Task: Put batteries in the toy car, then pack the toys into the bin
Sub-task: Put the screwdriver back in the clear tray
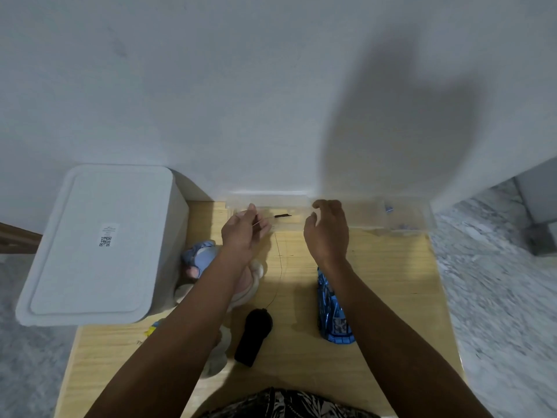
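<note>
Blue toy car [333, 309] with black window patterns, nose toward the near edge of the wooden worktop [376, 282], partly under the right forearm. Black remote [253, 336] just left of it, thin wire aerial running up to the left hand [244, 232], pinched there. Right hand [327, 233] raised, fingers loosely curled, holding nothing. White lidded bin [99, 242] at far left, plush toy [205, 263] beside it.
</note>
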